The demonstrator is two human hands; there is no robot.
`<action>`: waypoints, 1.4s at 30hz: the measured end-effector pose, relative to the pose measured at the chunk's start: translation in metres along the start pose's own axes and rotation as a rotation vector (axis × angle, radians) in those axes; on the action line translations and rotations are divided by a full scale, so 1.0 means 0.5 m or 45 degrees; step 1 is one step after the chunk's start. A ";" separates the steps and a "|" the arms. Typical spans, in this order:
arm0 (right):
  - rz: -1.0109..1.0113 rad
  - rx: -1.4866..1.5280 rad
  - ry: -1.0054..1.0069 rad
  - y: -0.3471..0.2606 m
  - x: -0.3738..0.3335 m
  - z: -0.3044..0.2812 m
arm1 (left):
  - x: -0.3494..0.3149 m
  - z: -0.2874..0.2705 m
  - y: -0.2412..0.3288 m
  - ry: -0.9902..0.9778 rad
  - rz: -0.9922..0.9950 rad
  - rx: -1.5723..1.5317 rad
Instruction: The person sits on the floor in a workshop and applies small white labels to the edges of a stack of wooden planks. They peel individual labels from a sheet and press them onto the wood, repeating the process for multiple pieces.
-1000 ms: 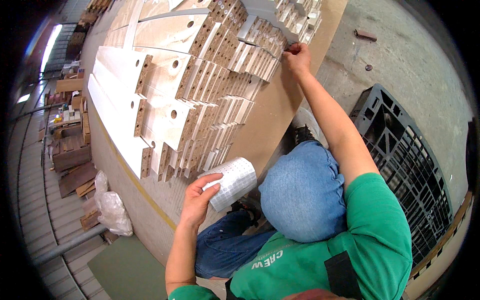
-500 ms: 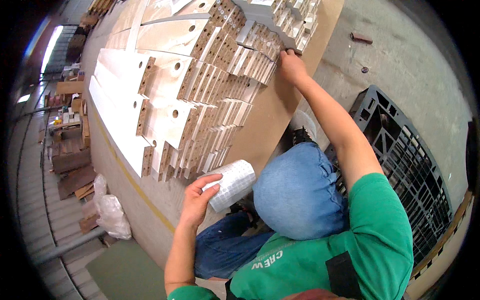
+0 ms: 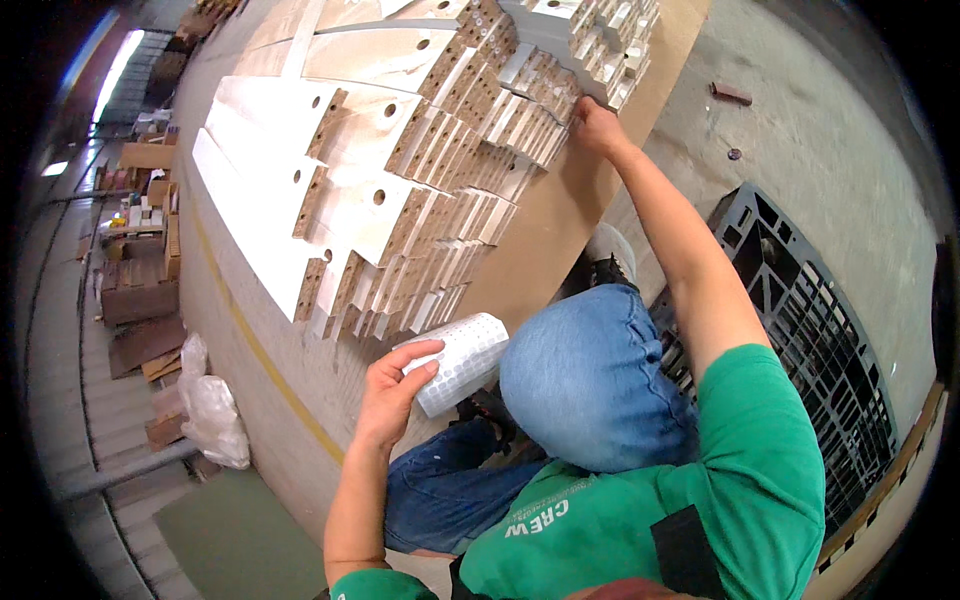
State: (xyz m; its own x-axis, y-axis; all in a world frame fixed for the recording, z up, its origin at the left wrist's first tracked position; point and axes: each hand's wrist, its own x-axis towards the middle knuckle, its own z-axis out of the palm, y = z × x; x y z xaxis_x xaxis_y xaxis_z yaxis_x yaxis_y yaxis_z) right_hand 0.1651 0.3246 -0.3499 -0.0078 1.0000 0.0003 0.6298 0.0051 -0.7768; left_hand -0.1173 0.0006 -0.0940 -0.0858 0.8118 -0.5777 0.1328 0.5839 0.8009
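My left hand [image 3: 392,392] grips a white sheet of small round stickers [image 3: 462,360], curled like a roll, held above my knee. My right hand [image 3: 596,127] is stretched far forward, its fingertips pressed against the brown edge of a stacked white board [image 3: 548,105]. Several white panels with drilled holes [image 3: 330,190] lie fanned in stepped stacks, their particle-board ends facing me. They rest on a large brown sheet [image 3: 560,230]. Whether the right fingers pinch anything is too small to see.
A black plastic pallet [image 3: 810,330] lies on the concrete floor to my right. A clear plastic bag [image 3: 212,410] and piles of brown boards [image 3: 140,300] sit at the left. A yellow floor line [image 3: 262,352] runs beside the stack. My knee in blue jeans [image 3: 590,380] is bent in front of me.
My right hand has slid slightly down and left along the board ends. The left hand with the sticker sheet has stayed where it was.
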 end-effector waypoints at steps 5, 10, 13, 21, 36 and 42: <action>-0.028 -0.006 -0.006 -0.004 -0.009 0.008 | -0.018 -0.008 -0.001 0.035 0.098 0.033; -0.195 -0.243 -0.096 0.044 0.018 -0.009 | -0.029 -0.002 0.012 0.109 0.239 0.225; -0.096 -0.209 0.062 0.025 -0.010 -0.031 | -0.039 0.003 0.036 0.238 0.310 0.350; -0.219 0.737 -0.928 -0.337 -0.332 -0.183 | -0.045 0.006 0.029 0.359 0.391 -0.039; -1.521 0.207 -0.661 -0.515 -0.395 -0.180 | -0.059 0.020 0.047 0.432 0.575 0.151; -1.604 0.142 -0.475 -0.524 -0.410 -0.174 | -0.055 0.017 0.045 0.421 0.483 -0.056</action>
State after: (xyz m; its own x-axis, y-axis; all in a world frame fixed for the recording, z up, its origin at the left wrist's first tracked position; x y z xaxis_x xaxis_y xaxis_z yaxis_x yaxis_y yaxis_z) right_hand 0.0690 0.1189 -0.0917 -0.7618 0.2485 0.5982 -0.0336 0.9071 -0.4196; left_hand -0.1034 -0.0087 -0.0616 -0.3486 0.9218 -0.1697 0.1740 0.2416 0.9546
